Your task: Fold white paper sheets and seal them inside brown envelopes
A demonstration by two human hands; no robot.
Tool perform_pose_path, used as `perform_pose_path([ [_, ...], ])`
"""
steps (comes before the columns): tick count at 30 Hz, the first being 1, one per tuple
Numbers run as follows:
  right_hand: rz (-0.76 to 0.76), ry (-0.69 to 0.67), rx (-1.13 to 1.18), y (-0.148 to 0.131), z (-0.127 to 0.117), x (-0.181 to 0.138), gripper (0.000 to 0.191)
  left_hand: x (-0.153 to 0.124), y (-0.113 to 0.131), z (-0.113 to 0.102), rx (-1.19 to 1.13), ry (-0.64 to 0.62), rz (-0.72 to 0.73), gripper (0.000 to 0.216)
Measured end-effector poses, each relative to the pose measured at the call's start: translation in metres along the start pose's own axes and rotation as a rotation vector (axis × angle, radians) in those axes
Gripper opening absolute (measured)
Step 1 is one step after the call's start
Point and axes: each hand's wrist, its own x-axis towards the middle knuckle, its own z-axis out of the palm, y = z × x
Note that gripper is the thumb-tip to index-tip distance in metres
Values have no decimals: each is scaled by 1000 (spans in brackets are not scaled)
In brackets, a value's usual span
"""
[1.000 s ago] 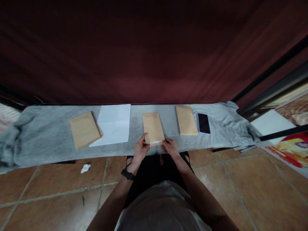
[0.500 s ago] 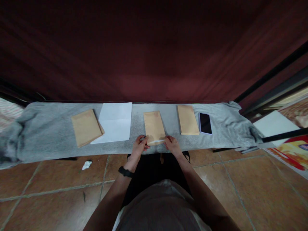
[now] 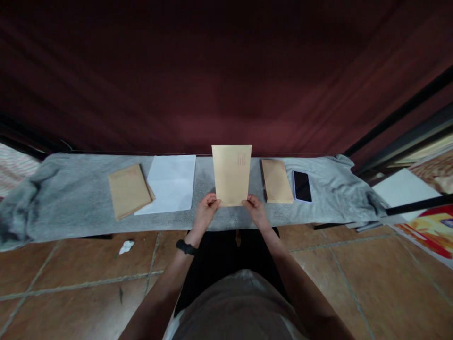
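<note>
A brown envelope (image 3: 231, 174) with a small red mark near its top right is held upright above the grey-covered bench (image 3: 71, 208). My left hand (image 3: 205, 213) pinches its lower left corner and my right hand (image 3: 255, 211) pinches its lower right corner. Both hands are closed on it. A black band sits on my left wrist.
On the bench lie a stack of brown envelopes (image 3: 129, 191) at the left, a white sheet (image 3: 170, 183) beside it, another brown envelope (image 3: 276, 181) right of centre and a dark phone (image 3: 302, 186). A crumpled paper scrap (image 3: 126, 246) lies on the tiled floor. White board (image 3: 403, 185) at right.
The envelope lay flat on the bench with my fingers at its near edge; now both hands have lifted it and stood it upright.
</note>
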Motion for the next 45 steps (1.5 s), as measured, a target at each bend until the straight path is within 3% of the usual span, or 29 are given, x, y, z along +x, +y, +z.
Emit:
perform_pose_path([
  [5, -50, 77, -153, 9, 1, -5, 6, -3, -18, 0, 82, 9, 17, 10],
  [10, -60, 58, -224, 10, 1, -4, 6, 0, -20, 0, 111, 1, 24, 6],
  [17, -69, -17, -249, 1, -1, 3, 13, 7, -17, -3, 107, 5, -31, 32],
  [21, -54, -25, -279, 6, -1, -8, 11, 1, -18, -7, 144, 20, -60, 33],
  [24, -74, 15, -362, 10, 1, -18, 24, -1, -19, -8, 200, 53, -54, 33],
  [27, -208, 38, -555, 11, 4, -24, 38, -1, -20, -7, 249, 79, -44, 37],
  [31, -471, -194, -695, 11, 8, -31, 45, -7, -19, -4, 388, 100, 17, 42],
  [34, -562, -305, -785, 16, 9, -37, 46, -16, -19, 3, 622, 102, 178, 47],
  [36, -579, -316, -832, 20, 10, -41, 46, -19, -19, 12, 722, 50, 309, 47],
  [40, -611, -322, -913, 28, 12, -41, 40, -7, -20, 35, 794, -207, 523, 44],
  [45, -657, -299, -960, 33, 13, -37, 34, 35, -18, 62, 1071, -368, 581, 51],
])
